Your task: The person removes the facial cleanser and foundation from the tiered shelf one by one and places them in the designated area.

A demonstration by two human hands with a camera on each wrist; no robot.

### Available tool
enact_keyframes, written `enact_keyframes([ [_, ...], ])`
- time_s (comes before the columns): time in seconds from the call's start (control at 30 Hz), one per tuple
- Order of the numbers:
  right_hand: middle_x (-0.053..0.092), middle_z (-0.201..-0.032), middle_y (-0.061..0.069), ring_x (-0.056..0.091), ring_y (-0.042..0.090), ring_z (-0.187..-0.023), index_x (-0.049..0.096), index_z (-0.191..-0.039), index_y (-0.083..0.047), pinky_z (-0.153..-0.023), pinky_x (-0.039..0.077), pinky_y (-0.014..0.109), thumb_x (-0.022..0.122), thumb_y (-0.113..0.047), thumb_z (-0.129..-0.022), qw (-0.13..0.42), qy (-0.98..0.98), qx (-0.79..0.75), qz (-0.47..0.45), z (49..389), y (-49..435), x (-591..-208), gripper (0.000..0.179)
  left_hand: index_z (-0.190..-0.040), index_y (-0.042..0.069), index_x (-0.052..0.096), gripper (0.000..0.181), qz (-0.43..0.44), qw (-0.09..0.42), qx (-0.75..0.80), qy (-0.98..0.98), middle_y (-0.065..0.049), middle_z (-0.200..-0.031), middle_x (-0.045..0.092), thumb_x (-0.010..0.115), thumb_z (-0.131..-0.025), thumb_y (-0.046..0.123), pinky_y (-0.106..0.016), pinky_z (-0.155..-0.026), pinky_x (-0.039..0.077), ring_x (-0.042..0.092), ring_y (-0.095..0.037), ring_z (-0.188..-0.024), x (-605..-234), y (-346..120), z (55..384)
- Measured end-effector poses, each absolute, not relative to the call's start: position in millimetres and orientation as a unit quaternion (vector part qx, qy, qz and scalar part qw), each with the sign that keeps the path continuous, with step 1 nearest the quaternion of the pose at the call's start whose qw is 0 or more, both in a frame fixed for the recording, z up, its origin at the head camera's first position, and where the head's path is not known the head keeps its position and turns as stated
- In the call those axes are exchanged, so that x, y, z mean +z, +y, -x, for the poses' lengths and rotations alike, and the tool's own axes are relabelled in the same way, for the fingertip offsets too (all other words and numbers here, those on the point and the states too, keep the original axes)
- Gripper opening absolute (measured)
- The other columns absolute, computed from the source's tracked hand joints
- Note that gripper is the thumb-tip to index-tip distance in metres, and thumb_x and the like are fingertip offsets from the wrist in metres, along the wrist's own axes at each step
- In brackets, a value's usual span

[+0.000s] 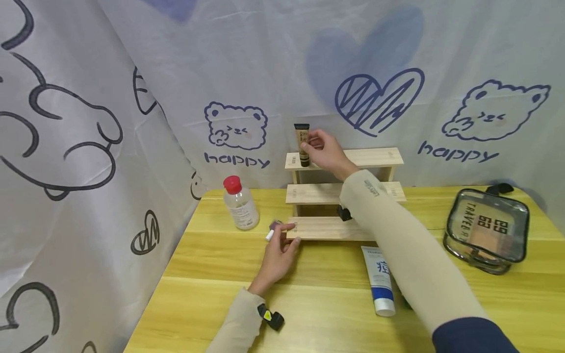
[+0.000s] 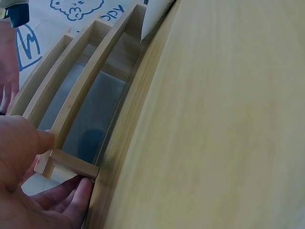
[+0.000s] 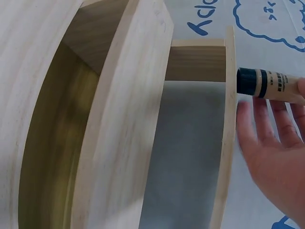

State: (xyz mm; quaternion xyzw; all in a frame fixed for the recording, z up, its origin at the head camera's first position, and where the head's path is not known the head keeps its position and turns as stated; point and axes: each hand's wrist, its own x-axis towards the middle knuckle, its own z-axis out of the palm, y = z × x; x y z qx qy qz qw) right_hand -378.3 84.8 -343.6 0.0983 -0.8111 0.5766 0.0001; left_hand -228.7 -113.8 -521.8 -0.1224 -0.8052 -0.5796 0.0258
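Note:
A three-tier wooden rack (image 1: 333, 228) stands on the table by the curtain. My left hand (image 1: 278, 257) grips the left end of its lowest tier; in the left wrist view the thumb lies over the board and the fingers (image 2: 78, 200) are at the end piece. With my right hand (image 1: 328, 153) I hold a small beige tube (image 1: 302, 137) with black ends, upright at the left of the top tier. In the right wrist view its black cap (image 3: 247, 81) is at the top board's surface; whether it bears weight there I cannot tell.
A clear bottle (image 1: 242, 208) with a red cap stands left of the rack. A small purple and white item (image 1: 271, 232) lies beside my left fingers. In front, a white and blue tube (image 1: 380, 282) lies partly under my right forearm. A transparent pouch (image 1: 487, 230) is at the right.

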Motion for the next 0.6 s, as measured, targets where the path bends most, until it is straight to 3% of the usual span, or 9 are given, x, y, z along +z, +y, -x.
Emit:
enact_keyframes([
  [0.17,0.065,-0.137,0.021,0.063,0.027,-0.116,0.053,-0.144,-0.001,-0.096,0.063,0.044,0.056,-0.021,-0.116,0.002,-0.8,0.59,-0.107,375,88,-345,0.035,-0.147,0.006,0.054,0.038,0.128,0.026,-0.579,-0.805,-0.027,-0.148,0.059,0.063,-0.111,0.008,-0.031,-0.09,0.062,0.071,-0.044,-0.123,-521,-114,229],
  [0.4,0.064,-0.136,0.019,0.063,0.024,-0.11,0.052,-0.144,0.0,-0.103,0.061,0.049,0.055,-0.023,-0.116,0.005,-0.796,0.595,-0.113,370,98,-341,0.036,-0.147,0.006,0.054,0.037,0.125,0.025,-0.579,-0.805,-0.028,-0.141,0.062,0.064,-0.111,0.007,-0.027,-0.091,0.061,0.071,-0.044,-0.123,-524,-113,229],
  [0.6,0.064,-0.122,0.01,0.064,0.017,-0.104,0.053,-0.14,0.0,-0.101,0.064,0.042,0.056,-0.021,-0.116,0.024,-0.771,0.623,-0.131,363,111,-333,0.033,-0.147,0.006,0.054,0.037,0.123,0.029,-0.579,-0.806,-0.03,-0.144,0.061,0.064,-0.111,0.008,-0.032,-0.094,0.062,0.071,-0.045,-0.125,-523,-114,229],
])
